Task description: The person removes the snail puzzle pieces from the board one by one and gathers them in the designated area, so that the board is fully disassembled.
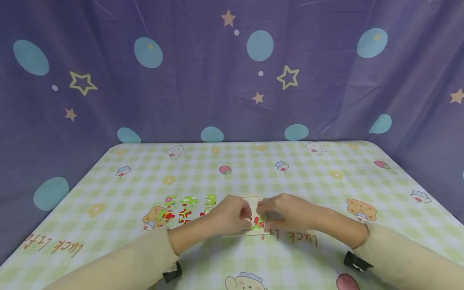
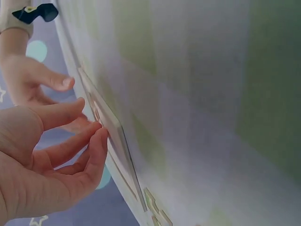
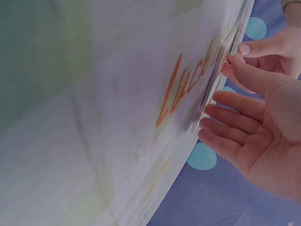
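Observation:
A shallow, pale puzzle tray point(image 1: 251, 203) lies on the table, partly hidden by both hands. Red and green jigsaw pieces point(image 1: 258, 222) sit in its near right part. My left hand point(image 1: 232, 213) reaches over the tray from the left; in the left wrist view its fingertips point(image 2: 101, 132) are right at the tray's surface, with the thumb apart from them. At the tray's right edge is my right hand point(image 1: 290, 211). Its fingers point(image 3: 230, 134) are loosely extended along that side in the right wrist view, and its thumb tip is near the pieces.
Several loose jigsaw pieces point(image 1: 184, 215) lie left of the tray, in green, red and yellow. One green piece point(image 1: 210, 199) is close behind my left wrist. A checked cloth with printed cartoons point(image 1: 253, 177) covers the table. Behind it hangs a purple curtain point(image 1: 203, 88).

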`<state>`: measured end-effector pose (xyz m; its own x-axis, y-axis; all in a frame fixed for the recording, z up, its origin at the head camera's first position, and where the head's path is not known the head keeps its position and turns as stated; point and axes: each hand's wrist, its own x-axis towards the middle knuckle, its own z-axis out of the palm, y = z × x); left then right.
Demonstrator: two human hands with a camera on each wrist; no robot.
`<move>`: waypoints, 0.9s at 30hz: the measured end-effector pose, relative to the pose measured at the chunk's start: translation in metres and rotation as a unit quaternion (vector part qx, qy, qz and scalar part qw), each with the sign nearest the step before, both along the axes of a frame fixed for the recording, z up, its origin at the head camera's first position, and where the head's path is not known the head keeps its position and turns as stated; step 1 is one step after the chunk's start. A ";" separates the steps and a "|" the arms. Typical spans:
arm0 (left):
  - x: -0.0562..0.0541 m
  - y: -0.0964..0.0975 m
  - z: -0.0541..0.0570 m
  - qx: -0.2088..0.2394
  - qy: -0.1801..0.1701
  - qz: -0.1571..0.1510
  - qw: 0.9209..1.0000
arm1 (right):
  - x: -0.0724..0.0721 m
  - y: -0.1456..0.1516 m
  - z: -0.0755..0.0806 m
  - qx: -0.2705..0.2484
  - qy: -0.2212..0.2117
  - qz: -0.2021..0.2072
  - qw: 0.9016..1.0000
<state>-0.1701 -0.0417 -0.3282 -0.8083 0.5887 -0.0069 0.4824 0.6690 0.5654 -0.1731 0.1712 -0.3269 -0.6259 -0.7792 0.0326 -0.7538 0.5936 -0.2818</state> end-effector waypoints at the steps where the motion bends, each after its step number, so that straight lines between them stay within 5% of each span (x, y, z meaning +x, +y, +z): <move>1: 0.000 0.001 0.000 -0.002 0.000 0.000 1.000 | -0.001 0.000 0.000 0.001 0.000 -0.004 1.000; 8: 0.001 0.007 -0.001 0.000 -0.005 -0.005 1.000 | -0.006 -0.001 0.000 0.012 0.005 -0.021 1.000; 17: -0.001 0.010 -0.003 0.003 -0.004 -0.006 1.000 | -0.011 -0.005 -0.001 0.037 -0.040 -0.043 0.998; 27: -0.005 0.011 0.001 0.006 -0.035 -0.001 0.999 | -0.011 -0.008 -0.002 0.054 -0.055 -0.046 0.996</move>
<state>-0.1751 -0.0306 -0.3268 -0.8043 0.5915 -0.0567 0.4430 0.6606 0.6060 -0.1841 0.1630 -0.3288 -0.6904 -0.7133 -0.1203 -0.6624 0.6903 -0.2910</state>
